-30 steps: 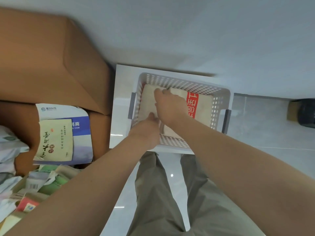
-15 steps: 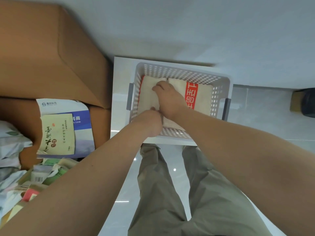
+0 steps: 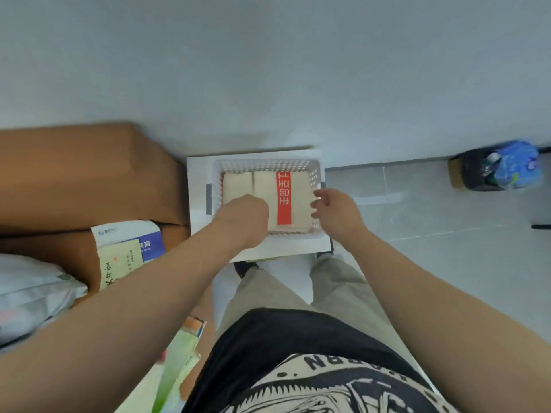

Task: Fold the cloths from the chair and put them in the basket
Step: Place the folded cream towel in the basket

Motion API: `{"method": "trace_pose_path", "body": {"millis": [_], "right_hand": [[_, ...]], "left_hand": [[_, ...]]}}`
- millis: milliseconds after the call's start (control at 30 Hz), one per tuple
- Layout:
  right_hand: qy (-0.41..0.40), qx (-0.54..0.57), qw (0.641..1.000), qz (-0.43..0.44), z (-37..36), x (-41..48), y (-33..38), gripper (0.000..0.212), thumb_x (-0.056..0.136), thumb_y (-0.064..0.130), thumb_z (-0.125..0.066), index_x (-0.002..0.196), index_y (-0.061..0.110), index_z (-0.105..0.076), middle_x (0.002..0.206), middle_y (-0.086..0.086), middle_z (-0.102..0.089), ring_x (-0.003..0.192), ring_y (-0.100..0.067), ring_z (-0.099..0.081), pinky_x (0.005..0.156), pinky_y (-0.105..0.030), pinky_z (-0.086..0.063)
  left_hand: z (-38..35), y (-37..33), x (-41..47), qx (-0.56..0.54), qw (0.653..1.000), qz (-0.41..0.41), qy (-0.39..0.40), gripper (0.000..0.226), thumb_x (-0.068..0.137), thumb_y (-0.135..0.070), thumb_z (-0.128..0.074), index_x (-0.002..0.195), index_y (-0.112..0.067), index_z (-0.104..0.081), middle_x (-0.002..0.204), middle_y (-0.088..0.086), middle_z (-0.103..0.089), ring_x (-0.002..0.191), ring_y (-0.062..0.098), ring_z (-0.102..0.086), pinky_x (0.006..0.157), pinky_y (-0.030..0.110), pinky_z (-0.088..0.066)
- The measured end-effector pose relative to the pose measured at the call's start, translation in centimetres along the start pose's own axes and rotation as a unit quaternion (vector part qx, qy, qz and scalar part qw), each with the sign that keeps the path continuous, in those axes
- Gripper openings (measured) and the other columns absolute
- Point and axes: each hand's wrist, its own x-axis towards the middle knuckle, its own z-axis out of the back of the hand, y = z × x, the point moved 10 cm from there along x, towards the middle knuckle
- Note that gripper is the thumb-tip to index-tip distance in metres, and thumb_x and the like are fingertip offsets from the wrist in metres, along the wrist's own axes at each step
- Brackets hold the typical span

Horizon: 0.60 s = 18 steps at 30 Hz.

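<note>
Two folded cream cloths (image 3: 238,183), the right one crossed by a red band of characters, lie side by side in a white perforated basket (image 3: 268,164) at the centre of the frame. The left hand (image 3: 246,217) reaches into its lower left corner, fingers hidden, so I cannot tell its grip. The right hand (image 3: 335,210) hovers by the right rim, fingers loosely spread, holding nothing. Cardboard boxes (image 3: 83,174) stand at left.

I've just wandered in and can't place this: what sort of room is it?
Probably a home or small office storage corner: big brown cardboard boxes stacked by a plain wall, a white perforated plastic basket of folded beige cloths, and a black waste bin on grey floor tiles.
</note>
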Motion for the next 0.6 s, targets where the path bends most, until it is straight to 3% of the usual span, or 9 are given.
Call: {"method": "trace_pose_path", "body": {"millis": [67,133,267,367,500,600], "right_hand": [[-0.012,0.058,0.998,-0.006,3.8,-2.4,-0.3,0.033,0.103,0.012,-0.044,0.131,0.013,-0.061,0.109,-0.002,-0.073,0.087,-0.016,-0.072,0.076,-0.03,-0.057],[-0.019,0.088,0.996,0.004,7.5,-4.8,-0.3,0.029,0.105,0.016,-0.044,0.125,0.013,-0.065,0.103,0.001,-0.074,0.083,-0.015,-0.073,0.086,-0.036,-0.059],[-0.062,0.151,0.987,0.01,15.6,-8.3,-2.4,0.026,0.106,0.027,-0.045,0.116,0.02,-0.068,0.1,0.006,-0.074,0.082,-0.013,-0.073,0.082,-0.035,-0.061],[-0.116,0.189,0.975,0.013,22.2,-9.8,-6.6,0.026,0.106,0.03,-0.045,0.115,0.023,-0.068,0.098,0.01,-0.074,0.078,-0.007,-0.073,0.079,-0.032,-0.061],[-0.163,0.229,0.96,0.002,30.7,-12.1,-15.1,0.025,0.105,0.029,-0.046,0.108,0.022,-0.07,0.091,0.008,-0.075,0.074,-0.007,-0.073,0.078,-0.034,-0.061],[-0.193,0.244,0.95,-0.002,37.8,-14.4,-22.0,0.024,0.104,0.028,-0.048,0.105,0.022,-0.071,0.087,0.008,-0.075,0.072,-0.008,-0.073,0.07,-0.03,-0.057]], "left_hand": [[2.7,-2.9,-0.9,0.058,0.998,-0.019,-0.023,0.025,0.091,0.003,-0.048,0.072,-0.013,-0.053,0.078,0.003,-0.055,0.067,0.016,-0.053,0.054,0.028,-0.043],[5.3,-6.3,-1.8,0.104,0.993,-0.04,-0.029,0.027,0.092,0.001,-0.048,0.071,-0.016,-0.05,0.077,0.001,-0.053,0.068,0.016,-0.053,0.06,0.03,-0.048],[9.7,-14.8,-3.0,0.176,0.979,-0.08,-0.066,0.025,0.093,-0.006,-0.051,0.072,-0.018,-0.053,0.073,-0.002,-0.052,0.063,0.014,-0.051,0.054,0.028,-0.04],[11.7,-23.5,-3.2,0.161,0.972,-0.131,-0.11,0.029,0.099,-0.017,-0.049,0.07,-0.014,-0.055,0.073,0.001,-0.054,0.062,0.016,-0.052,0.056,0.028,-0.042],[12.4,-37.2,-3.7,0.092,0.966,-0.199,-0.135,0.037,0.105,-0.034,-0.044,0.088,-0.011,-0.068,0.088,0.004,-0.067,0.081,0.023,-0.064,0.073,0.035,-0.056],[11.5,-46.9,-4.3,0.058,0.962,-0.223,-0.147,0.036,0.104,-0.038,-0.046,0.088,-0.014,-0.068,0.085,0.0,-0.069,0.079,0.02,-0.064,0.075,0.039,-0.057]]}}
